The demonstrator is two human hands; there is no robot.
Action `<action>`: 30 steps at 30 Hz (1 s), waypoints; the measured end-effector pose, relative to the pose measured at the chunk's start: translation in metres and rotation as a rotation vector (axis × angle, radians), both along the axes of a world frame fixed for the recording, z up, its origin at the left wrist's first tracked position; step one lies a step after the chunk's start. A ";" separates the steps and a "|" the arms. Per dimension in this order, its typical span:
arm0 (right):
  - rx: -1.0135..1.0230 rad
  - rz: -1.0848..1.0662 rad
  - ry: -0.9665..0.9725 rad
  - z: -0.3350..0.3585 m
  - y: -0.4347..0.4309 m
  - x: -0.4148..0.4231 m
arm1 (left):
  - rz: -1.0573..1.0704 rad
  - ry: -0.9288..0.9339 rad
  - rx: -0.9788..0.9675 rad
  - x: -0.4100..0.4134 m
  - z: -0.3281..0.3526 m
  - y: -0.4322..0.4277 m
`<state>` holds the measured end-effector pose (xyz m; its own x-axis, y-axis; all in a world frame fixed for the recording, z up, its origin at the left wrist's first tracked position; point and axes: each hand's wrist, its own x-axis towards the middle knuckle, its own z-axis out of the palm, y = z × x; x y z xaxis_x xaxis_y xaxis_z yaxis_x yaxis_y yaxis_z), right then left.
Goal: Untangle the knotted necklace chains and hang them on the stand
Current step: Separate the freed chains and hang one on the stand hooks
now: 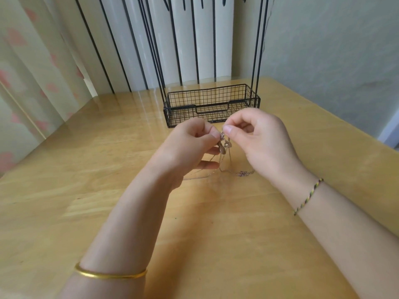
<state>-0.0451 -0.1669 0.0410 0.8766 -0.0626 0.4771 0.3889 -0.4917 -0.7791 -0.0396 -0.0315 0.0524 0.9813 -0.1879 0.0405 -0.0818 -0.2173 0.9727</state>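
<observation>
Pinching a knot of thin necklace chains between them, the left hand and right hand each keep a narrow fingertip grip (loose ends trail onto the desk). Light, slippery and fragile, they probably want gentle holds beside the knot, before the wire stand.

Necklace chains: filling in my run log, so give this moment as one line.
stage: untangling | left hand: pinches necklace chains | right hand: pinches them too | chain tails: on table | stand: behind hands
</observation>
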 end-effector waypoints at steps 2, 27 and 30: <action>0.051 0.039 0.029 -0.001 0.001 0.000 | -0.024 0.008 0.042 0.001 0.000 0.003; -0.133 -0.014 -0.081 0.002 -0.003 -0.001 | 0.007 -0.010 0.060 0.002 0.003 0.005; 0.047 0.067 0.001 0.003 -0.003 -0.001 | -0.014 -0.006 0.068 0.002 0.004 0.007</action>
<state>-0.0465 -0.1704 0.0437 0.8800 -0.0258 0.4743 0.4192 -0.4276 -0.8009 -0.0379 -0.0250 0.0566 0.9785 -0.2037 0.0333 -0.0911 -0.2813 0.9553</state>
